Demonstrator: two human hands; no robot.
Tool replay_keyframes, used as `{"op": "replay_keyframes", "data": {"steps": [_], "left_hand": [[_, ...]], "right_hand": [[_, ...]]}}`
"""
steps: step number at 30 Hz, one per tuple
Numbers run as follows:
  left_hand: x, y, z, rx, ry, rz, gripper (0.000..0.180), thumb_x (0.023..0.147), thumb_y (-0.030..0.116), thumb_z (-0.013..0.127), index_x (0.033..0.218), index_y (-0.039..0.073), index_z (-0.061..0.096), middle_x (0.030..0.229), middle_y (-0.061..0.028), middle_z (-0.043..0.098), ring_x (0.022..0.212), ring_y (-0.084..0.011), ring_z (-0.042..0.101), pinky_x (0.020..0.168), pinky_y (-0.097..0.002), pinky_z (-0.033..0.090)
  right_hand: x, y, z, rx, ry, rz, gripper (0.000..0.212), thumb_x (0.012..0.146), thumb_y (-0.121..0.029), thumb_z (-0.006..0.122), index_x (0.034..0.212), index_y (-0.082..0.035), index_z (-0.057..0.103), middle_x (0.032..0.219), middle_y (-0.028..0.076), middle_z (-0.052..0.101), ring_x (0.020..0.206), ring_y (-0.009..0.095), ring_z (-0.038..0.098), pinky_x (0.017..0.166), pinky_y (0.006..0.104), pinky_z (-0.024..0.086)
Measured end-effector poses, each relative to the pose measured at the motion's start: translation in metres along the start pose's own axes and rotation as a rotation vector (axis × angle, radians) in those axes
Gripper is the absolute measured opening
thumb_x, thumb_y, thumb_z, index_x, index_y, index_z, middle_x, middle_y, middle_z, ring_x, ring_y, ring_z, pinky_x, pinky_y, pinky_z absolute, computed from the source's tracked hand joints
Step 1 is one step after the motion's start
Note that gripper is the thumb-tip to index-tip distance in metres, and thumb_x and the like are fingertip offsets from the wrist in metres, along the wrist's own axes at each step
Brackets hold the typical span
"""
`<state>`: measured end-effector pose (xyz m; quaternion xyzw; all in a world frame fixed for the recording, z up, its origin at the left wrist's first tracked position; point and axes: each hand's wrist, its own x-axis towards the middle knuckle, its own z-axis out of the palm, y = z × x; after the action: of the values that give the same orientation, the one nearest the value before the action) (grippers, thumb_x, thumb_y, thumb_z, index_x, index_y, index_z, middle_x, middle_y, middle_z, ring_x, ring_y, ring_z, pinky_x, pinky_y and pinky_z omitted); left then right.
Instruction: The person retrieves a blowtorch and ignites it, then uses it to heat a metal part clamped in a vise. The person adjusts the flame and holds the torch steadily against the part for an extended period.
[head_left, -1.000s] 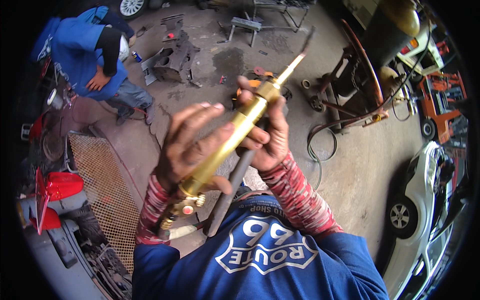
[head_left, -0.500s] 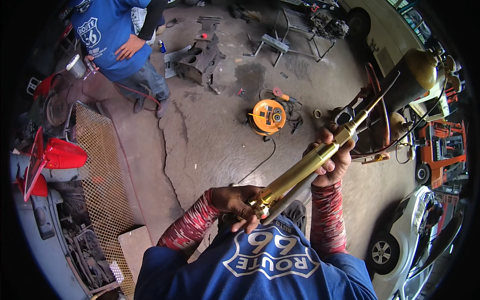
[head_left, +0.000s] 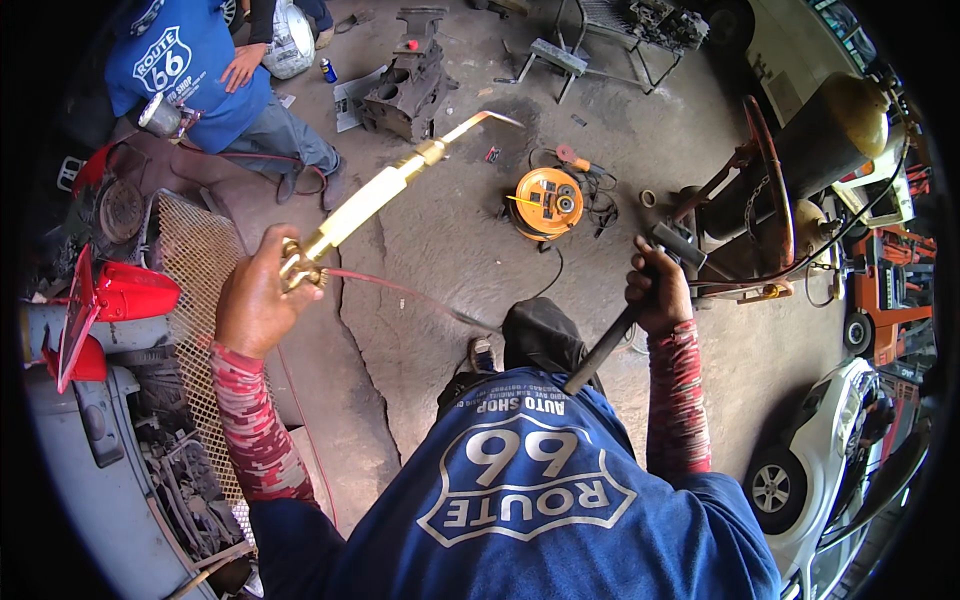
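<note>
Left of reel (head_left: 543,216): left hand (head_left: 260,308) clamped on torch (head_left: 368,205), rear grip seemingly keeping tip (head_left: 490,116) clear. Right of reel: right hand (head_left: 663,292) clamped round hammer (head_left: 604,351).

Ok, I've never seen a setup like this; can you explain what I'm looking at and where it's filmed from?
There's no machine here: a wide fisheye camera worn on a person's head looks down, so edges bend and their own shirt fills the bottom. The left hand holds a brass torch by its valve end, tip pointing up and away. The right hand grips a hammer near its head. On the floor are an orange reel and a dark metal block. A co-worker stands at upper left.
</note>
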<state>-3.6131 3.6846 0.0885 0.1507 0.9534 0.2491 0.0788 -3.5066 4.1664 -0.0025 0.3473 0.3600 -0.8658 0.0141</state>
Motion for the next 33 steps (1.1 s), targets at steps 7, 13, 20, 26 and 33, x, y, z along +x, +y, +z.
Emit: {"op": "replay_keyframes", "data": {"steps": [7,13,20,26,33], "left_hand": [[0.016,-0.031,0.137,-1.024,-0.186,-0.478,0.055,0.081,0.011,0.076,0.130,0.006,0.052,0.093,-0.0011,0.063,0.056,-0.0046,0.052,0.040,-0.0191,0.042],[0.047,-0.050,0.266,-1.308,-0.343,-0.688,0.037,0.084,0.013,0.076,0.117,0.009,0.059,0.073,0.0042,0.055,0.050,-0.0066,0.047,0.041,-0.0232,0.037],[0.168,-0.085,0.294,-1.250,-0.367,-0.949,0.027,0.085,0.010,0.070,0.110,0.012,0.059,0.064,0.0020,0.049,0.043,-0.0108,0.044,0.038,-0.0272,0.038],[0.279,-0.104,0.265,-0.788,-0.223,-0.591,0.018,0.081,0.011,0.063,0.098,0.006,0.068,0.071,0.0022,0.056,0.052,-0.0072,0.049,0.046,-0.0263,0.039],[0.413,-0.083,0.265,-0.484,-0.004,-0.344,0.020,0.089,0.015,0.061,0.100,-0.001,0.067,0.078,-0.0102,0.066,0.070,-0.0139,0.060,0.067,-0.0323,0.050]], "right_hand": [[0.055,0.025,-0.142,-0.214,0.470,-0.001,0.015,0.088,-0.016,0.065,0.078,-0.018,0.053,0.057,-0.004,0.044,0.043,0.010,0.040,0.039,0.0249,0.032],[0.131,0.001,-0.203,-0.075,0.631,0.117,0.023,0.086,-0.018,0.062,0.069,-0.018,0.047,0.052,-0.004,0.040,0.041,0.012,0.039,0.039,0.0266,0.032],[0.229,-0.071,-0.108,-0.633,0.425,0.088,0.005,0.085,-0.017,0.066,0.085,-0.015,0.062,0.060,-0.007,0.045,0.042,0.006,0.039,0.039,0.0242,0.029],[0.295,-0.105,-0.008,-0.795,0.186,-0.008,0.017,0.088,-0.012,0.066,0.105,-0.010,0.066,0.067,-0.007,0.052,0.050,0.005,0.044,0.045,0.0232,0.034],[0.365,-0.121,0.054,-0.907,0.183,-0.109,0.010,0.085,-0.012,0.074,0.088,-0.007,0.067,0.065,-0.006,0.055,0.053,0.004,0.045,0.049,0.0239,0.034]]}}
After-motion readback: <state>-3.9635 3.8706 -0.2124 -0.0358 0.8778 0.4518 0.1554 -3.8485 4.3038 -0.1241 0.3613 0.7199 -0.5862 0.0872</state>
